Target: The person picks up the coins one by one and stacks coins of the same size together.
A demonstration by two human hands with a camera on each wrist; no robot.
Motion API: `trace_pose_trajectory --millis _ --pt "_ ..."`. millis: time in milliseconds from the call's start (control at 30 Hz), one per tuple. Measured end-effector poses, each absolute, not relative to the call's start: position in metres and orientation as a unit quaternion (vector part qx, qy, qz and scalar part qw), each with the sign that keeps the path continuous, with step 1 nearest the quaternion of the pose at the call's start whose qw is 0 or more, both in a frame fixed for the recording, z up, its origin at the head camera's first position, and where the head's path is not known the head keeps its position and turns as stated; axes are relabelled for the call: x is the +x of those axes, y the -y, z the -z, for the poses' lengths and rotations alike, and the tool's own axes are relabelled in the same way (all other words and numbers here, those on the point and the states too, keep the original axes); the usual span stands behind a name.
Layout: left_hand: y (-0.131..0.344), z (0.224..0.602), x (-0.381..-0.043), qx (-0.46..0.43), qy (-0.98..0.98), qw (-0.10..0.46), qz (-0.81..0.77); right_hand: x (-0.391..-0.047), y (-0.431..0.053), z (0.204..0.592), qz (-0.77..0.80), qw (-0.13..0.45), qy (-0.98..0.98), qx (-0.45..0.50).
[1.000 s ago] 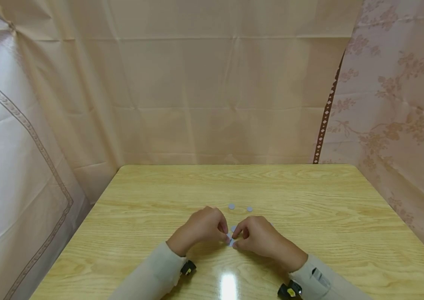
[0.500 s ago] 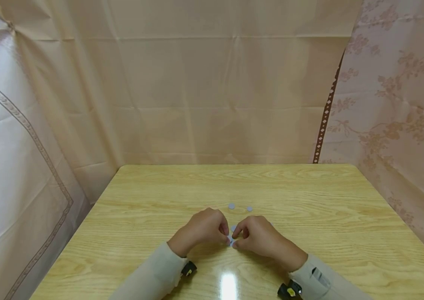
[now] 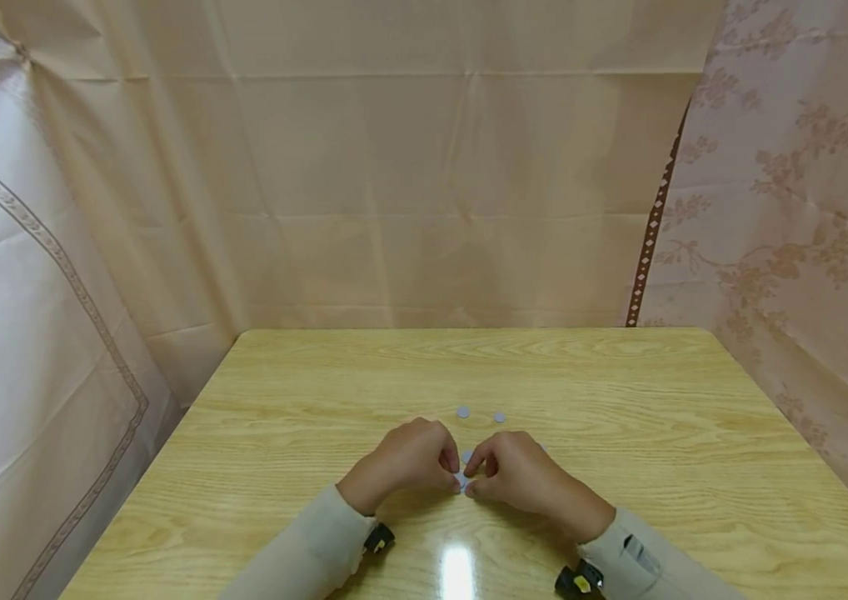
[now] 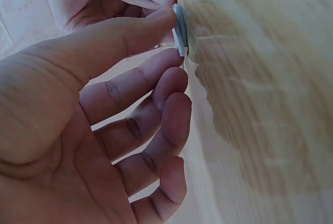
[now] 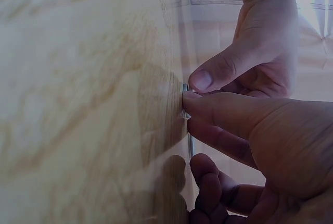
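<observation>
The small pale discs [image 4: 179, 31] between my fingertips are thin, stand nearly edge-on in the left wrist view and seem to overlap, low at the surface of the bench [image 3: 304, 383]; I can't tell whether they touch it. My left hand [image 3: 416, 452] pinches them from the left, thumb on the near side and forefinger on the far side, its other three fingers bent loosely alongside. My right hand [image 3: 517, 471] mirrors it from the right, thumb and forefinger pinching at the same discs, the remaining fingers curled in toward the palm. My knuckles are raised, with the backs of both hands up. Just beyond the pinch lies a single disc [image 3: 467, 457], and farther off a far pair [image 3: 463, 412] lies side by side, slightly apart. My forearms slant in from near left and near right, in cream sleeves [image 3: 319, 542].
</observation>
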State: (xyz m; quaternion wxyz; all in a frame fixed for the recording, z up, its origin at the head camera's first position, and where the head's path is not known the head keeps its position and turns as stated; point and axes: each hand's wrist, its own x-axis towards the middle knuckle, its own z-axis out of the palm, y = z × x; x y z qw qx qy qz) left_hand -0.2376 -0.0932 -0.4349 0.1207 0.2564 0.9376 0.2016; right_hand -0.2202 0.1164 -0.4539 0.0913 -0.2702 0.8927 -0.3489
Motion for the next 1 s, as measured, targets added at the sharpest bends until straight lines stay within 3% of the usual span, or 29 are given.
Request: trace_pose_trajectory --millis 1000 --pt "0.0982 0.4362 -0.2406 0.264 -0.937 0.12 -0.195 -0.2209 -0.1162 0.4553 0.337 0.084 -0.897 -0.273"
